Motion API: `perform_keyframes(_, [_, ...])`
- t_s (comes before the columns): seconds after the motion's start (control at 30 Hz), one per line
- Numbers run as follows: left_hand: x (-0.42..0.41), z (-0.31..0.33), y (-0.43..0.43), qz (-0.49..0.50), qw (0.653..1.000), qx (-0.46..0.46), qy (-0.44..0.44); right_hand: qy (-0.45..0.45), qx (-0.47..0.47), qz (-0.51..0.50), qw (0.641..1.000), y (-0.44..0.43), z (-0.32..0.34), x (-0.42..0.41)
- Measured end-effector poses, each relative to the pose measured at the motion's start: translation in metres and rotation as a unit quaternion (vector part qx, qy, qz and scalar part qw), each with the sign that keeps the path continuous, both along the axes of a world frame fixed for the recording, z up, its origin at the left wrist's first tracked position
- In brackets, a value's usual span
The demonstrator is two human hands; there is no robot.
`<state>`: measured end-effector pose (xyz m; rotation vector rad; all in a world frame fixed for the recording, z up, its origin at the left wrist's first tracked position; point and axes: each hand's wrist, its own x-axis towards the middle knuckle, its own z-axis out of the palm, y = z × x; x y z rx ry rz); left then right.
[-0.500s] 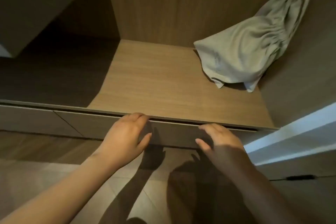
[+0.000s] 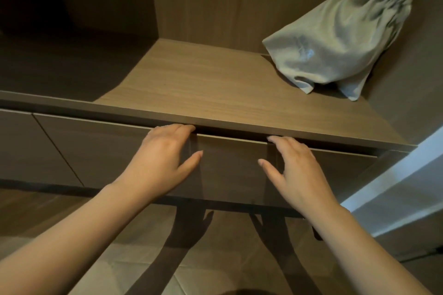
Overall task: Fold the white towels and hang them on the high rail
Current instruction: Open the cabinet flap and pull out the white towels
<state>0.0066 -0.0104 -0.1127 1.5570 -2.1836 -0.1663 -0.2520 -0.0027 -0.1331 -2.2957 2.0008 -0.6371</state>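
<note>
Dark gap above the drawer front (image 2: 230,165) is wider than before; both hands stay at its top edge. White towel (image 2: 335,38) sits bunched on the shelf (image 2: 203,84), up-right of the right hand (image 2: 294,170), well apart. Left hand (image 2: 165,158) and right hand are loosely spread with thumbs splayed, fingertips touching the drawer's top edge and gripping nothing.

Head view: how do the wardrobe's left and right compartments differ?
The right compartment is lit, its pale wood grain plain; the left compartment lies in deep shadow. The white towel hangs down into the right one; nothing shows in the left. Both sit above the drawer fronts.
</note>
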Motion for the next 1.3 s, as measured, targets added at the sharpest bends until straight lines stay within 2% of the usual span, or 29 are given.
perform_keyframes(0.3, [0.001, -0.013, 0.005, 0.016, 0.999, -0.018, -0.021, 0.005, -0.030, -0.050, 0.998, 0.001, -0.015, 0.010])
perform_keyframes(0.53, [0.005, -0.019, 0.023, 0.017, 0.999, -0.030, 0.022, -0.003, -0.042, -0.032, 0.999, 0.020, -0.017, 0.006])
perform_keyframes(0.67, [0.006, -0.020, 0.030, 0.010, 1.000, -0.017, 0.023, -0.002, -0.023, -0.015, 1.000, 0.029, -0.016, 0.004])
perform_keyframes(0.77, [0.009, -0.023, 0.033, 0.005, 0.999, -0.010, 0.035, -0.039, 0.005, 0.014, 0.999, 0.034, -0.013, -0.002])
perform_keyframes(0.87, [0.013, -0.027, 0.038, -0.005, 1.000, 0.018, 0.024, -0.080, 0.025, 0.043, 0.996, 0.043, -0.013, -0.007])
perform_keyframes(0.97, [0.016, -0.031, 0.041, -0.033, 0.998, 0.052, -0.006, -0.084, 0.042, 0.067, 0.993, 0.051, -0.014, -0.010])
perform_keyframes(1.1, [0.023, -0.033, 0.047, -0.052, 0.993, 0.096, 0.032, -0.075, 0.053, 0.079, 0.993, 0.066, -0.021, -0.014])
perform_keyframes(1.3, [0.027, -0.043, 0.062, -0.101, 0.983, 0.149, 0.027, -0.097, 0.046, 0.103, 0.989, 0.096, -0.038, -0.014])
